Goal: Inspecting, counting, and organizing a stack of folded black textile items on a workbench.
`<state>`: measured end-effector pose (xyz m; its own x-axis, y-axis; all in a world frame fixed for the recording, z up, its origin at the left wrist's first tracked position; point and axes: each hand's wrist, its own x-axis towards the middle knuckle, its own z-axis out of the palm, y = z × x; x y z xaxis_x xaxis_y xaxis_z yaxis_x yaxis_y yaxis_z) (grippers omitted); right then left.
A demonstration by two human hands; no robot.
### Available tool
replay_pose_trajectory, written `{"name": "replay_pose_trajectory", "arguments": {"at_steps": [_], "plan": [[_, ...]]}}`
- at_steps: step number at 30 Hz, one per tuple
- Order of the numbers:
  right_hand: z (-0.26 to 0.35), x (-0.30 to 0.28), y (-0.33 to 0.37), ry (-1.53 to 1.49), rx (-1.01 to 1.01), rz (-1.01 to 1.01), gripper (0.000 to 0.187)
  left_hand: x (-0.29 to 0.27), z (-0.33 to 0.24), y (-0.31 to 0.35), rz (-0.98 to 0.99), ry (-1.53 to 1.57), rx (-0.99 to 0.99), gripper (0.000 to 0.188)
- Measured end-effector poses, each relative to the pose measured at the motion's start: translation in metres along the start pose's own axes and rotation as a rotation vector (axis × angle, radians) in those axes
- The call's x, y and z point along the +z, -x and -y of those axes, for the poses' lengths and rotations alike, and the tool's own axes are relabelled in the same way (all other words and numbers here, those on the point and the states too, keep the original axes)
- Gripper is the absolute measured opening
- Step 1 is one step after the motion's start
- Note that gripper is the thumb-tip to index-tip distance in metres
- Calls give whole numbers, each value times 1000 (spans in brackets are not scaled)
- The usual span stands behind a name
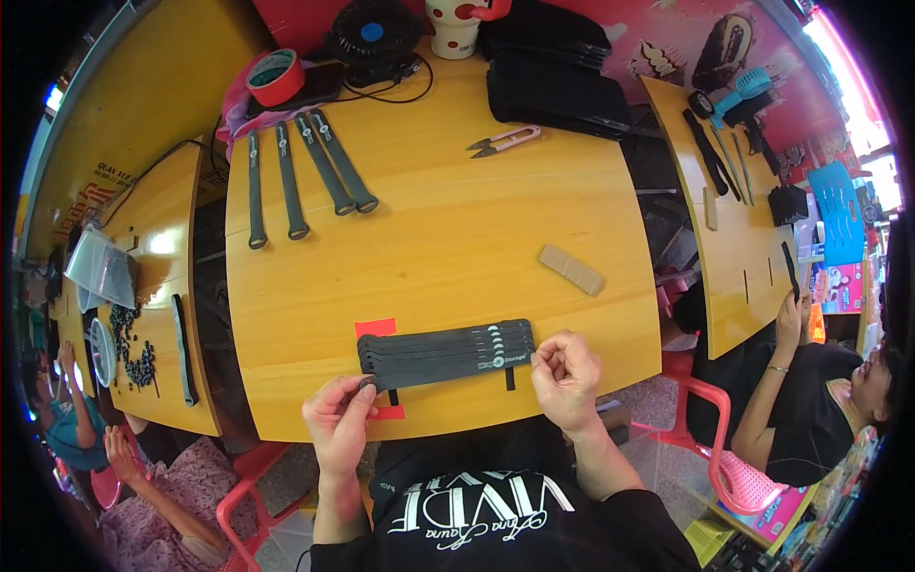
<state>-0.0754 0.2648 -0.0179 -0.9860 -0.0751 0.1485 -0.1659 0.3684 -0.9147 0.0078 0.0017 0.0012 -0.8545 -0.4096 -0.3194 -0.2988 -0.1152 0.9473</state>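
Note:
A fanned stack of black straps [438,355] with pale printing near the right end lies at the table's near edge. At its near left corner, my left hand [341,418] pinches the end of the nearest strap between thumb and fingers. My right hand [568,377] is closed at the right end of that strap, thumb and fingers pressed together. Red patches [377,327] show on the table beyond and below the stack's left end. Two short dark tabs [510,379] stick out under the near side.
Several separate straps [294,181] lie at the far left. Thread snips [505,141], a tan cardboard piece [572,270], a red tape roll [274,78], a fan [376,30] and black piles [555,95] also rest on the yellow table [419,257]. People sit at side tables, near red chairs [710,410].

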Motion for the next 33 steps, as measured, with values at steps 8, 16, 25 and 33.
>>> {"name": "replay_pose_trajectory", "arguments": {"at_steps": [8, 16, 25, 33], "plan": [[-2, 3, -1, 43, -50, -32, 24, 1, 1, 1, -4, -3, 9, 9], [1, 5, -3, 80, -41, -37, 23, 2, 2, 0, -1, -3, 22, 9], [4, 10, -4, 143, -99, -25, 22, 0, -6, 1, -82, -84, -1, 4], [1, 5, -1, 193, -84, -27, 21, 4, -5, -2, -100, -393, 105, 14]]}}
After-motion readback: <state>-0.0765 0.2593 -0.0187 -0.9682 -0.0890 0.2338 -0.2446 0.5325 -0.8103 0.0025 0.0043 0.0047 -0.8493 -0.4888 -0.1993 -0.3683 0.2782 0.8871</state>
